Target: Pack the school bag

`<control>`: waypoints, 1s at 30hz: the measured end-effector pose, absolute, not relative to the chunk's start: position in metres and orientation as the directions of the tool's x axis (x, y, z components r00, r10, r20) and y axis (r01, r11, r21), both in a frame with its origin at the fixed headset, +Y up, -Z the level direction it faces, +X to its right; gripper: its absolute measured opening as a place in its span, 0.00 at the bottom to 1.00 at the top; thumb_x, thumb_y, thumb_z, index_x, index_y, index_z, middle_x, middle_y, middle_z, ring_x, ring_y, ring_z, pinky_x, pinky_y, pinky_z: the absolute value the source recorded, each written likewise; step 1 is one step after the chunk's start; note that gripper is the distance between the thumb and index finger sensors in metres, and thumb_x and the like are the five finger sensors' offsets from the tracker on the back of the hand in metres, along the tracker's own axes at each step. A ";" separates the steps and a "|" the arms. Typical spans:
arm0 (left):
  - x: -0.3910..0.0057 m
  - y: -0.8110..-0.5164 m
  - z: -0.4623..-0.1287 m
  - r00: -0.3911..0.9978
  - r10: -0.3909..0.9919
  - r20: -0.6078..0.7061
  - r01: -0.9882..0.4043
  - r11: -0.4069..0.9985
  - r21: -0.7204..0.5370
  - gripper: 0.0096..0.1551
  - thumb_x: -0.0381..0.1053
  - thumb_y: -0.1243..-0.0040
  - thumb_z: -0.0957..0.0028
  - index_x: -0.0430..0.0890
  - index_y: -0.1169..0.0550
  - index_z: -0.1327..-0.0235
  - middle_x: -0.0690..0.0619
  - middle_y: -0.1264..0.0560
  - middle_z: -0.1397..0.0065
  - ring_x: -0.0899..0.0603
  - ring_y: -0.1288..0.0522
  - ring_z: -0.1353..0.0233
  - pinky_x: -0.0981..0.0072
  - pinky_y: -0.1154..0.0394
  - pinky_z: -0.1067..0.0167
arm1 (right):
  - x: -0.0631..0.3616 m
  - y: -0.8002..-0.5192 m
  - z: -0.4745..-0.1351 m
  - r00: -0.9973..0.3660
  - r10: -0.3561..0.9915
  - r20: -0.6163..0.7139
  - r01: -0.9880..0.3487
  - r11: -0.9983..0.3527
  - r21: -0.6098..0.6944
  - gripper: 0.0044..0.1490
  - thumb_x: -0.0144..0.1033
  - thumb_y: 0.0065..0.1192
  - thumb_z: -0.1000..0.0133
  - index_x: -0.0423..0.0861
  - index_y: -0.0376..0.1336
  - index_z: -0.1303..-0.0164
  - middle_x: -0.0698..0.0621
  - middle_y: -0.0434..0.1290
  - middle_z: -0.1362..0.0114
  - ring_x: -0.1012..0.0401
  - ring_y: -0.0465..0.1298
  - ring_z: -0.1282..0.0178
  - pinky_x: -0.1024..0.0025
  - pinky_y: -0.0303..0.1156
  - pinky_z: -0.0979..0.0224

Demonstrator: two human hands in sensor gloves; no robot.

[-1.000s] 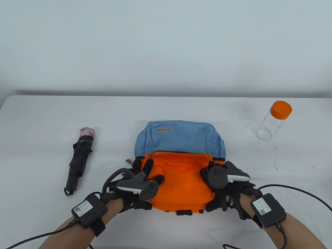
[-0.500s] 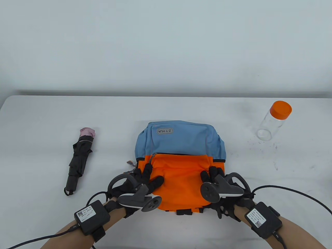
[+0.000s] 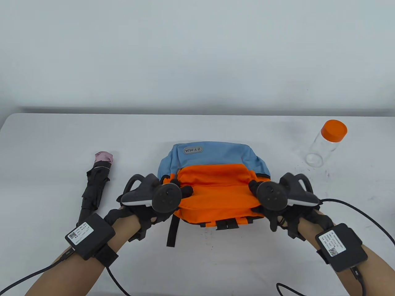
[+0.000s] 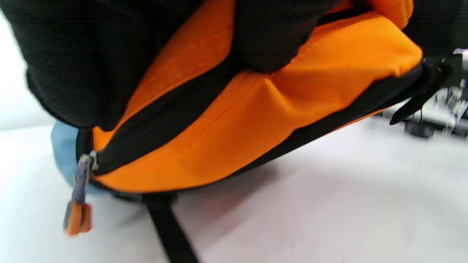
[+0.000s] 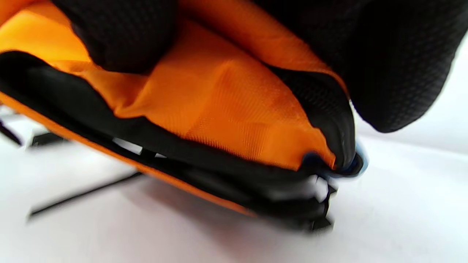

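Bag [image 3: 213,182]: woven cloth, matt; orange and blue panels, fine ribbed weave.
Zipper tape [image 4: 164,120]: black textile, matt.
Zipper pull [image 4: 82,175]: grey metal, dull.
Strap [image 3: 172,229]: black webbing.
Gloves [image 5: 395,54]: black knitted mesh, rough.
Bottle [image 3: 322,148]: clear, glossy; orange cap [image 3: 334,130] smooth plastic.
Umbrella [image 3: 94,188]: black cloth, crumpled, matt.
Table [image 3: 61,138]: white, smooth, matt.

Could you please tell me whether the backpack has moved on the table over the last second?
Yes. Both hands grip the backpack and have lifted its near end off the table; its logo patch now sits farther away, judged against the stationary bottle.
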State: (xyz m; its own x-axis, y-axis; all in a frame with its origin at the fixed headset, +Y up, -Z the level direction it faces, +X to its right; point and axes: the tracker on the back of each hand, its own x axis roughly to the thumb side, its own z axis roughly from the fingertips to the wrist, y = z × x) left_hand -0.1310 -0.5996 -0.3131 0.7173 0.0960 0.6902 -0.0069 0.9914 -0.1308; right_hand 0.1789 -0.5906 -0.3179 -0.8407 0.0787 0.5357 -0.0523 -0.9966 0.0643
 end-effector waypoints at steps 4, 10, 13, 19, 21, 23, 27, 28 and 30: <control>-0.132 -0.566 -0.325 0.738 0.178 0.651 -0.151 0.984 -0.098 0.35 0.50 0.48 0.36 0.40 0.28 0.15 0.28 0.17 0.30 0.22 0.07 0.48 0.36 0.09 0.53 | 0.196 -0.541 -0.342 -0.889 0.125 0.440 -0.184 -0.978 -0.095 0.42 0.40 0.63 0.57 0.30 0.68 0.36 0.28 0.82 0.39 0.36 0.86 0.47 0.41 0.87 0.56; -0.130 -0.535 -0.363 0.826 0.219 0.519 -0.192 0.976 -0.106 0.35 0.52 0.49 0.35 0.36 0.25 0.18 0.34 0.10 0.40 0.29 0.04 0.57 0.43 0.08 0.60 | 0.215 -0.497 -0.371 -0.916 0.285 0.281 -0.330 -0.936 -0.126 0.46 0.46 0.63 0.54 0.30 0.64 0.32 0.27 0.79 0.36 0.35 0.84 0.44 0.40 0.85 0.52; -0.132 -0.536 -0.380 0.847 0.304 0.437 -0.302 0.950 -0.075 0.32 0.51 0.47 0.34 0.34 0.19 0.26 0.36 0.08 0.44 0.32 0.03 0.62 0.47 0.07 0.64 | 0.214 -0.487 -0.355 -0.881 0.370 0.295 -0.447 -0.855 -0.262 0.43 0.48 0.67 0.54 0.33 0.69 0.35 0.26 0.77 0.33 0.34 0.82 0.42 0.38 0.84 0.51; -0.134 -0.542 -0.402 0.822 0.506 0.261 -0.487 0.862 -0.140 0.31 0.49 0.47 0.33 0.30 0.18 0.29 0.34 0.09 0.44 0.35 0.04 0.66 0.50 0.07 0.67 | 0.171 -0.513 -0.325 -0.889 0.217 0.403 -0.323 -0.921 -0.218 0.36 0.48 0.69 0.54 0.35 0.77 0.46 0.32 0.84 0.41 0.40 0.87 0.49 0.41 0.86 0.53; -0.132 -0.543 -0.403 0.812 0.529 0.246 -0.514 0.848 -0.127 0.32 0.50 0.46 0.33 0.29 0.18 0.29 0.35 0.09 0.45 0.36 0.04 0.67 0.51 0.07 0.67 | 0.154 -0.531 -0.324 -0.884 0.225 0.409 -0.296 -0.948 -0.119 0.39 0.50 0.68 0.54 0.34 0.76 0.44 0.32 0.83 0.40 0.39 0.86 0.48 0.40 0.86 0.52; -0.127 -0.545 -0.398 0.810 0.515 0.281 -0.511 0.855 -0.093 0.33 0.52 0.46 0.34 0.30 0.20 0.28 0.39 0.08 0.47 0.38 0.05 0.67 0.53 0.08 0.67 | 0.137 -0.550 -0.331 -0.879 0.271 0.393 -0.310 -0.950 -0.038 0.45 0.53 0.68 0.55 0.31 0.72 0.39 0.29 0.81 0.37 0.37 0.85 0.46 0.39 0.85 0.52; -0.118 -0.552 -0.388 0.751 0.514 0.416 -0.541 0.839 -0.060 0.39 0.60 0.45 0.36 0.30 0.20 0.30 0.47 0.09 0.55 0.41 0.06 0.69 0.55 0.08 0.68 | 0.119 -0.576 -0.350 -0.840 0.397 0.370 -0.398 -0.914 0.078 0.57 0.63 0.67 0.57 0.28 0.67 0.34 0.26 0.75 0.32 0.34 0.81 0.42 0.37 0.82 0.49; -0.116 -0.555 -0.383 0.724 0.537 0.433 -0.568 0.820 -0.068 0.41 0.62 0.46 0.36 0.30 0.20 0.29 0.47 0.09 0.55 0.40 0.06 0.69 0.54 0.08 0.68 | 0.115 -0.583 -0.354 -0.826 0.437 0.356 -0.432 -0.897 0.096 0.61 0.66 0.67 0.58 0.25 0.65 0.35 0.24 0.74 0.32 0.33 0.80 0.41 0.36 0.81 0.48; -0.114 -0.560 -0.379 0.703 0.548 0.453 -0.580 0.810 -0.081 0.46 0.64 0.48 0.37 0.28 0.22 0.27 0.45 0.09 0.54 0.38 0.07 0.67 0.52 0.09 0.66 | 0.109 -0.590 -0.357 -0.813 0.468 0.346 -0.480 -0.876 0.056 0.66 0.70 0.69 0.62 0.24 0.64 0.37 0.22 0.74 0.34 0.32 0.80 0.42 0.35 0.81 0.49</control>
